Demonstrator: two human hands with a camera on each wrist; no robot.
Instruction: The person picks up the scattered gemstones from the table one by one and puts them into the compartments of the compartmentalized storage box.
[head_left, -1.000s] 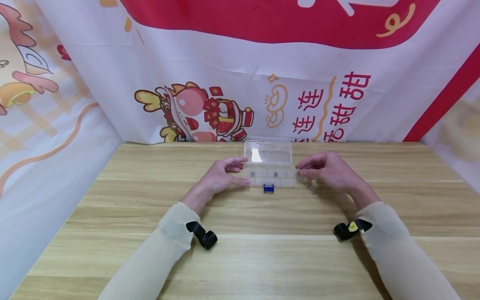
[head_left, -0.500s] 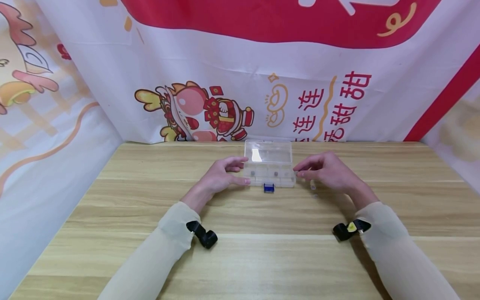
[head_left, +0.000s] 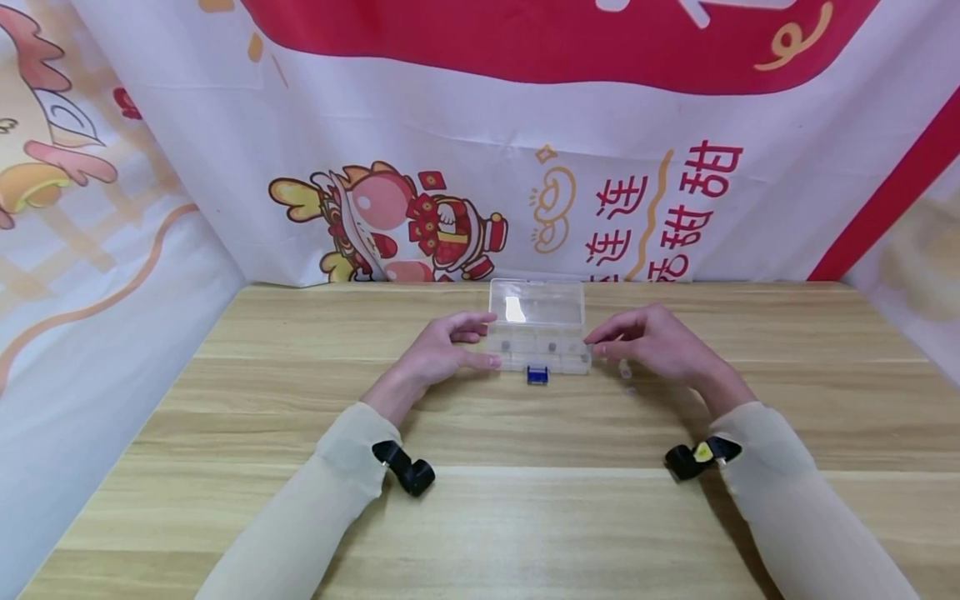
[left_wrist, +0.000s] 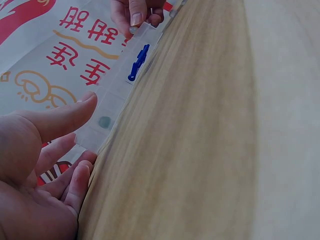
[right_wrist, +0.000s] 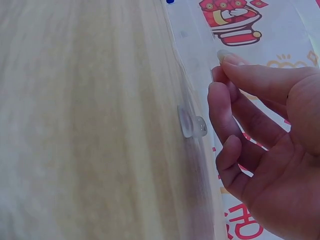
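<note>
The clear plastic compartment box (head_left: pixel 525 362) lies on the table with its lid (head_left: pixel 547 302) raised at the back. A blue latch (head_left: pixel 537 376) sits at the box's front edge. My left hand (head_left: pixel 442 350) holds the box's left end, thumb at the front corner and fingers behind. At the opposite end, my right hand (head_left: pixel 648 337) pinches a small clear piece (left_wrist: pixel 133 30) between thumb and fingertip. Small greyish pieces (head_left: pixel 552 347) lie in some compartments. Close by the right hand, two little clear pieces (right_wrist: pixel 185 121) rest on the table.
The wooden table (head_left: pixel 480 517) runs back to a hanging white cloth (head_left: pixel 465 117) printed in red, right behind the box. Another printed cloth (head_left: pixel 90 350) hangs along the left side. Both wrists wear black camera mounts (head_left: pixel 405 471).
My right hand has moved slightly left, from beside the box to its right edge. A greyish piece now shows at the box's right end. The left hand stays in place.
</note>
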